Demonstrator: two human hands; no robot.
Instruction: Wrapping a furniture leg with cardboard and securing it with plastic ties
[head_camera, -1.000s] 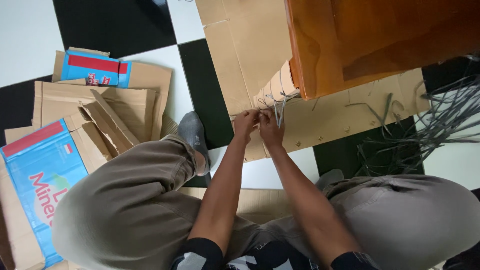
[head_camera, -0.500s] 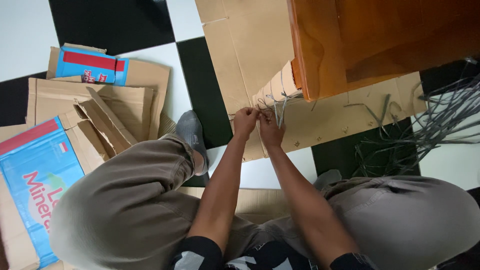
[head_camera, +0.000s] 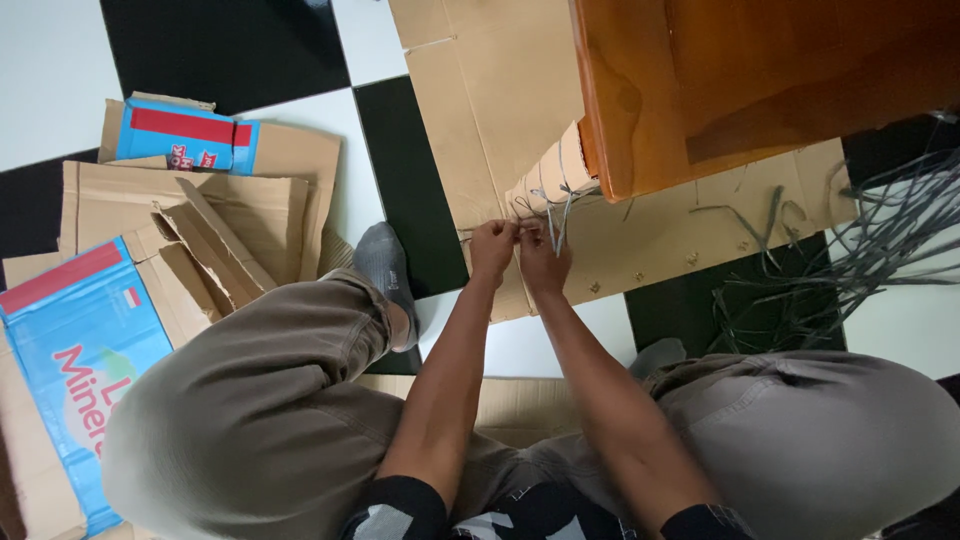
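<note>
Strip: a thin grey strip (head_camera: 556, 225) is pinched between both hands, at the edge of the flat cardboard sheet and just below the wooden corner; its loose ends hang beside the fingers.
Left hand (head_camera: 492, 247): fingers curled shut, thumb and forefinger pinching the strip, knuckles touching the other hand.
Right hand (head_camera: 543, 262): fingers drawn together, pinching the same strip just beside the left hand.
Cardboard sheet (head_camera: 500, 90): a flattened brown sheet lying on the floor under the hands, running up and away from the person, with small bits scattered on its right part.
Cardboard roll (head_camera: 552, 175): a ribbed, curved piece of brown cardboard just above the hands, tucked under the wood, with grey strips wound across it.
Wooden furniture (head_camera: 760, 80): glossy orange-brown, its corner just above the hands, covering the upper right.
Loose strips (head_camera: 850, 260): a tangled heap of grey strips on the floor to the right, well apart from the hands.
Boxes (head_camera: 180, 230): flattened brown and blue-printed boxes piled at left.
Floor (head_camera: 40, 70): black and white squares.
Legs: khaki trousers, knees spread, a grey sock (head_camera: 385, 265) near the left hand.
</note>
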